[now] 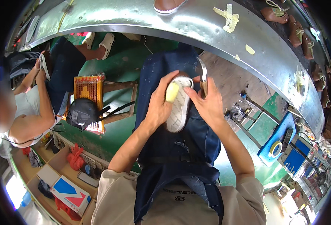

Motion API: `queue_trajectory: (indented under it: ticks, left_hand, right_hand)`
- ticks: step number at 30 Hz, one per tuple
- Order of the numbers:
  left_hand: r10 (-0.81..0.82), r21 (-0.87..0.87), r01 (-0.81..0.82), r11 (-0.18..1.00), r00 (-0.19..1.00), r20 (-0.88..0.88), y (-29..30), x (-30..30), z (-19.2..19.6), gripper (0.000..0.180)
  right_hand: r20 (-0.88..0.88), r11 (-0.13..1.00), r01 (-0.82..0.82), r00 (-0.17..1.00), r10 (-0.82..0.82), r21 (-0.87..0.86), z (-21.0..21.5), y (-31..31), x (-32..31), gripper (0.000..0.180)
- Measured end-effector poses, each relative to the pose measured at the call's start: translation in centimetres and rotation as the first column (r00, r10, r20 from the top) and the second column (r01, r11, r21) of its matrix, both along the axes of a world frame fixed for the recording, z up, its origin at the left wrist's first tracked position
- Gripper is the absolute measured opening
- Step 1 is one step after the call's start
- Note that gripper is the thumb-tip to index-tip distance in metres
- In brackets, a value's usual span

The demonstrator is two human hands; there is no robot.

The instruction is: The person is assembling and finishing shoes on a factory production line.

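Observation:
Over my lap, a shoe point(179, 112) is held with its pale, grooved sole turned up and its toe toward me. My left hand point(160, 103) grips its left side. A yellow wrap or pad point(172, 92) covers the left thumb, which lies on the sole. On the other side, my right hand point(208, 103) is closed round the brown handle of a curved metal-bladed tool point(203, 71), apparently a knife. The blade points up and away from me, beside the shoe's far end. My right thumb touches the sole's edge.
A metal-topped bench point(195, 22) curves across the far side, carrying a brown shoe point(169, 5) and more shoes point(296, 32) at right. To my left are a seated co-worker point(32, 101), a beaded stool seat point(88, 88) with a black bag point(83, 112), and a wooden tray point(56, 165).

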State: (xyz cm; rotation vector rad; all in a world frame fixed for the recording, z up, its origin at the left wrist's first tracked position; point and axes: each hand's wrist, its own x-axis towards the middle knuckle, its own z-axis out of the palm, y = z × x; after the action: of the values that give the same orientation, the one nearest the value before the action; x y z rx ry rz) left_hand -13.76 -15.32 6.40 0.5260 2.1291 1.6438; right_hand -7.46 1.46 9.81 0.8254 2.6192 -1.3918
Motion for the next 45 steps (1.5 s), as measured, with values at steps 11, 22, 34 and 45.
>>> queue_trajectory:
  ticks: [11, 22, 34, 45]
  left_hand:
    - [-0.015, -0.013, 0.016, 1.000, 0.999, 0.040, -0.5, -0.3, -0.3, 0.047]
    - [-0.151, 0.006, 0.152, 0.988, 0.981, 0.124, -2.2, -0.8, -2.2, 0.069]
    - [0.211, -0.018, -0.231, 0.973, 0.852, 0.479, 1.4, -2.9, -6.0, 0.053]
    - [-0.029, 0.169, 0.024, 0.985, 0.999, 0.025, 1.1, 1.7, 0.3, 0.056]
  right_hand:
    - [-0.094, 0.941, -0.058, 0.995, 0.028, -0.334, 2.1, 1.5, 4.0, 0.024]
    - [0.033, 0.797, -0.157, 0.976, 0.216, -0.583, 2.3, 2.2, 4.8, 0.027]
    - [0.052, 0.916, -0.219, 0.967, 0.250, -0.336, 3.1, 1.0, 6.0, 0.031]
    - [-0.002, 0.959, -0.211, 0.977, 0.214, -0.189, 1.5, -0.5, 5.7, 0.024]
